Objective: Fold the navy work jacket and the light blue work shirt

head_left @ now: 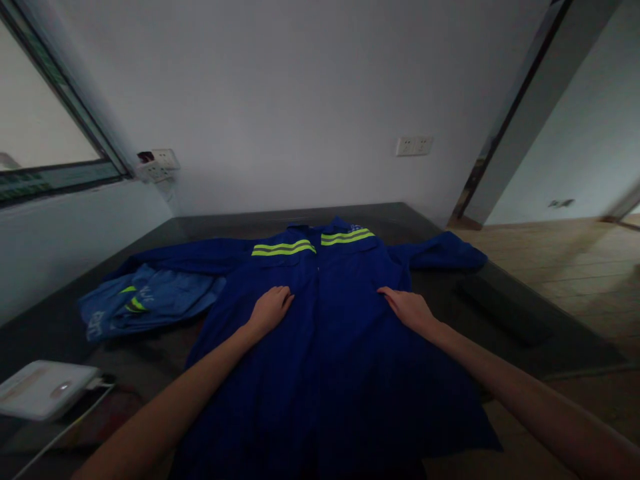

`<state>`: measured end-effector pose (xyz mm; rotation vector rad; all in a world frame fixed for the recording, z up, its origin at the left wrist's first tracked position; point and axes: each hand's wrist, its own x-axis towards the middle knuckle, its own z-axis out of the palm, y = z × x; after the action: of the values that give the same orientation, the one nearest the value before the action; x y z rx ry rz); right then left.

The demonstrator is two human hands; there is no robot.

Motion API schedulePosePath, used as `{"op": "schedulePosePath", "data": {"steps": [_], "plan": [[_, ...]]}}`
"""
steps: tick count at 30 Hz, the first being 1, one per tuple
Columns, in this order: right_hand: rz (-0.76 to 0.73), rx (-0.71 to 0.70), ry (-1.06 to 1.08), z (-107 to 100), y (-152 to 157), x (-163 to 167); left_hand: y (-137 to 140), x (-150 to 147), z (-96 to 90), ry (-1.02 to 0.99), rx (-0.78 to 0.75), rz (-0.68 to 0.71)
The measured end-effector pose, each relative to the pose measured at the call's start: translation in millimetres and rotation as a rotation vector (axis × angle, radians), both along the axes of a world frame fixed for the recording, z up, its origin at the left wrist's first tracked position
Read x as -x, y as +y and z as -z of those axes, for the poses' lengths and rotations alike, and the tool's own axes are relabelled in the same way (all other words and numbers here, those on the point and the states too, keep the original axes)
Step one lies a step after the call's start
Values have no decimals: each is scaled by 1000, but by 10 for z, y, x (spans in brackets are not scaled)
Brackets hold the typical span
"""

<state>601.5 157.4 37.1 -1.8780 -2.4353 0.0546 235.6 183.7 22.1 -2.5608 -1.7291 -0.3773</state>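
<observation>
A blue work jacket lies spread front up on a dark, glossy tabletop, its collar close to the far edge, where the surface meets a pale wall. Its lower part reaches past the near edge. Through the head camera, from my remote post, I see my left hand resting on the jacket's left half, below a yellow-green reflective band, fingers bent; I cannot tell whether they grasp cloth. My right hand touches the opposite half near its side, fingers curled inward, and there too I cannot make out a grip.

One sleeve stretches toward the tabletop's left edge, with a folded lighter-blue garment just beside it. The other sleeve extends to the right edge, near a dark flat object. At the near left corner I see a white device with a pale cable. Two wall sockets sit above the far right corner.
</observation>
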Motion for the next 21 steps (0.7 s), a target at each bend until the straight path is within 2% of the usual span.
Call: {"op": "schedulePosePath", "data": {"steps": [9, 21], "plan": [[-8, 22, -49, 59, -271, -211, -357, 78, 1, 18, 23, 63], [-41, -10, 37, 161, -448, -290, -669, 27, -127, 2, 103, 29]]}}
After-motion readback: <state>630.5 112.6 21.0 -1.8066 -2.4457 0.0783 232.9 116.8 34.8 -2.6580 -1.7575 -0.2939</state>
